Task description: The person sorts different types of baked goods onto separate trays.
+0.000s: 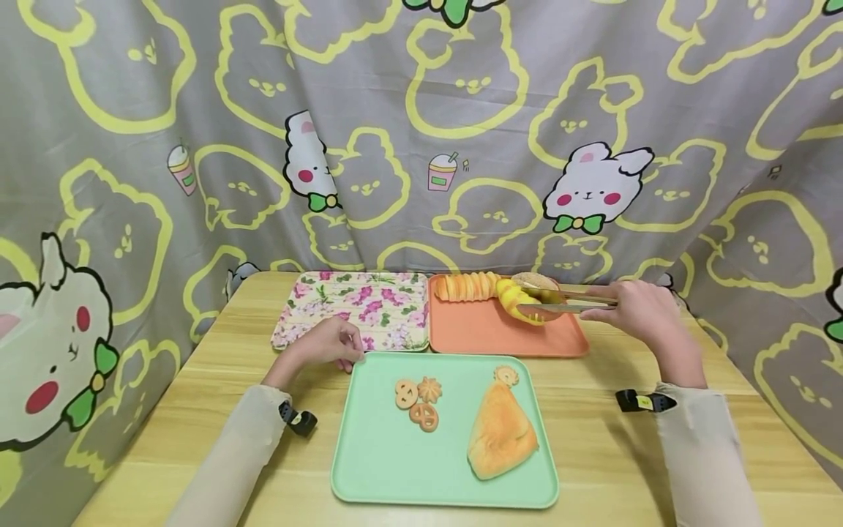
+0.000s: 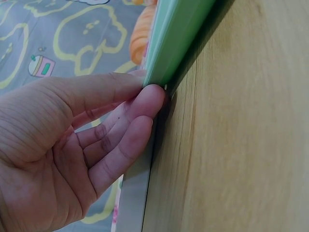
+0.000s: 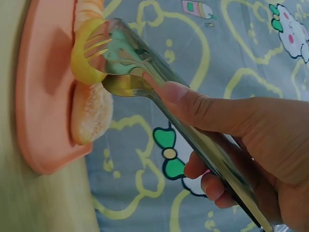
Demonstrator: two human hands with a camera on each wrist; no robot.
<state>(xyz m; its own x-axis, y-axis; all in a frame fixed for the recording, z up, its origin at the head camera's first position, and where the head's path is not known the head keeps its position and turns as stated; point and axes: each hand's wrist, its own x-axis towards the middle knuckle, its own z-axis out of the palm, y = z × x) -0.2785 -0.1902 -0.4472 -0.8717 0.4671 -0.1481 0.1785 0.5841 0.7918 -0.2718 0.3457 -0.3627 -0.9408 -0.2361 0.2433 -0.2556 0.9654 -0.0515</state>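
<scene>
Head: left hand (image 1: 329, 344) pinches the green tray (image 1: 375, 468) corner; right hand (image 1: 648, 311) grips tongs (image 1: 589, 298), yellow bread (image 1: 510, 294) at their tips, over the orange tray (image 1: 461, 333) left of that hand.

Left wrist: rim-only hold; a tug could skid the tray.

Right wrist: slick-looking tips; uneven squeeze could roll bread against the neighbouring bun (image 3: 94, 113).

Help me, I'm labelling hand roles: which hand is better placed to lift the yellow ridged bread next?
Probably the right hand: it holds shiny metal tongs with tips at the yellow bread; the left hand pinches the mint-green rectangular tray.
</scene>
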